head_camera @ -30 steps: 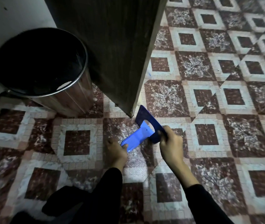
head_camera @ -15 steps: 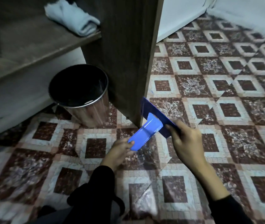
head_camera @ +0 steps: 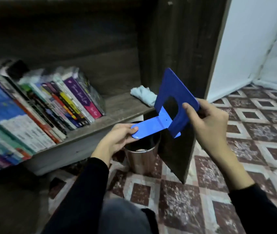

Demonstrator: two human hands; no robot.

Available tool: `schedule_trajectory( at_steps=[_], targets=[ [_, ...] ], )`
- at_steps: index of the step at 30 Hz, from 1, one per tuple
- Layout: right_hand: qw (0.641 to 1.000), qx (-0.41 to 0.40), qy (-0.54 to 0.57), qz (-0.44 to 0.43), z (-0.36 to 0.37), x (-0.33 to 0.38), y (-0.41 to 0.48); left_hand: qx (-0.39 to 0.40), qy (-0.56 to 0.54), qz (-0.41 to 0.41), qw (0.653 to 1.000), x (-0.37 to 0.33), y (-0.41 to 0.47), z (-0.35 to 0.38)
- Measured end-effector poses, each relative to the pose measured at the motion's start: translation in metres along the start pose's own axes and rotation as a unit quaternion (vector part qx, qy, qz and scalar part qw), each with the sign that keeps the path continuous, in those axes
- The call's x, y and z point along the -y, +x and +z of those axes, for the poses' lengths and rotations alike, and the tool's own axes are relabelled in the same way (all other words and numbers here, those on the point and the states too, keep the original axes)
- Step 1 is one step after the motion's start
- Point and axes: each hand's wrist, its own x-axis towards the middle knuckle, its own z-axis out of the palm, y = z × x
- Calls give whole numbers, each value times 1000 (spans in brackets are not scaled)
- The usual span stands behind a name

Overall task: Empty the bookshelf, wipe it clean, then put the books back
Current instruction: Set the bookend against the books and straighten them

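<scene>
A blue metal bookend (head_camera: 169,93) is held in the air in front of the dark wooden bookshelf (head_camera: 117,105). My right hand (head_camera: 207,122) grips its upright plate at the right edge. My left hand (head_camera: 117,139) pinches the tip of its flat tongue. Several books (head_camera: 46,105) lean to the left on the shelf board, filling its left part. A crumpled pale cloth (head_camera: 144,95) lies on the shelf's right end, just behind the bookend.
A metal waste bin (head_camera: 142,157) stands on the patterned tile floor (head_camera: 235,166) below the shelf, right under my hands. The shelf's side panel (head_camera: 180,157) stands beside the bin. A white wall (head_camera: 252,39) is at the right.
Both hands lifted the bookend from near the floor up to shelf height. The view rose from the floor and bin to the shelf with the books and cloth.
</scene>
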Motion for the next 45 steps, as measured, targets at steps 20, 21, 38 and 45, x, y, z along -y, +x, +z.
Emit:
schedule_trajectory(
  at_steps=[20, 21, 38, 45],
  targets=[
    [975, 153, -44, 157, 226, -55, 50, -420, 432, 324, 729, -88, 43, -80],
    [971, 160, -60, 168, 236, -61, 51, -450, 485, 368, 654, -89, 44, -85],
    [948, 225, -157, 160, 276, -76, 40, -550, 657, 182, 482, -123, 40, -108],
    [952, 215, -146, 160, 276, -80, 37, -486, 532, 224, 657, -102, 63, -86]
  ],
)
